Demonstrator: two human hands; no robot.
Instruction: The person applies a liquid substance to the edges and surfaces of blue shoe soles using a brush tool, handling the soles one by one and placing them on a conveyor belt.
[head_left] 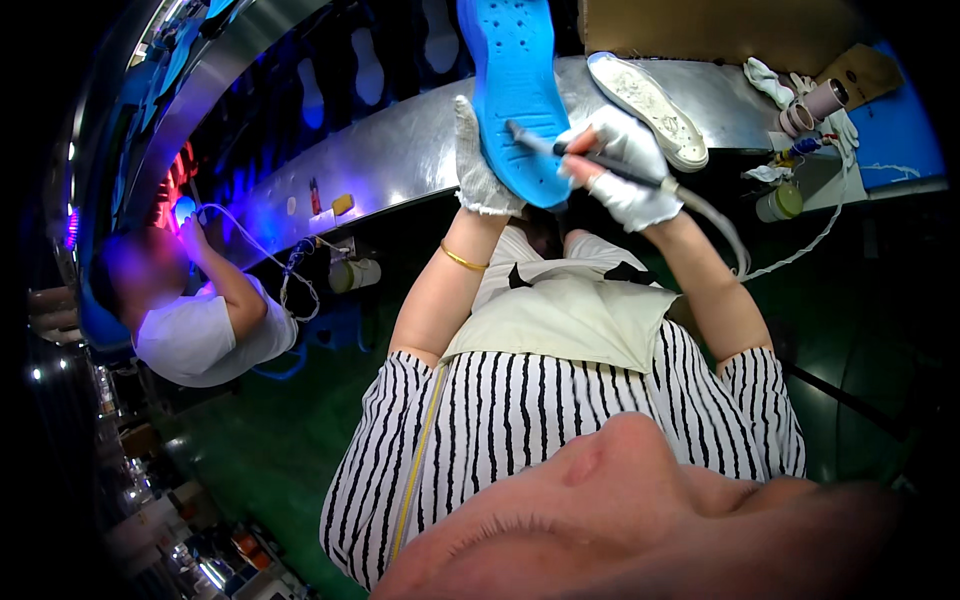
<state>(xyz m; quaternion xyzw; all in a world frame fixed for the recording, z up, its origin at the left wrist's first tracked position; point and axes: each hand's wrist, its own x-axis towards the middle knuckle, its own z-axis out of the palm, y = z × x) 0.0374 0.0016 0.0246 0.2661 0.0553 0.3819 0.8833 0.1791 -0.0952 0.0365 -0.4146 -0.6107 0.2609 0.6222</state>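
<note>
A bright blue shoe sole [515,95] stands tilted in front of me, its upper end cut off by the picture's top edge. My left hand [480,170], in a pale fingerless-looking work glove, grips the sole's left edge near its lower end. In my right hand [628,165], gloved with the fingertips bare, is a slim brush [538,144], pinched like a pen. Its dark tip lies against, or just over, the sole's inner face. From the brush's rear end a pale hose [712,214] curves down to the right.
A shiny metal bench [400,150] curves across, with a white sole [650,110] lying right of my hands. Cups [825,98], spare gloves [766,82] and a cardboard box [700,30] are farther right. Soles [368,65] lie beyond the bench. A co-worker [215,335] works at left.
</note>
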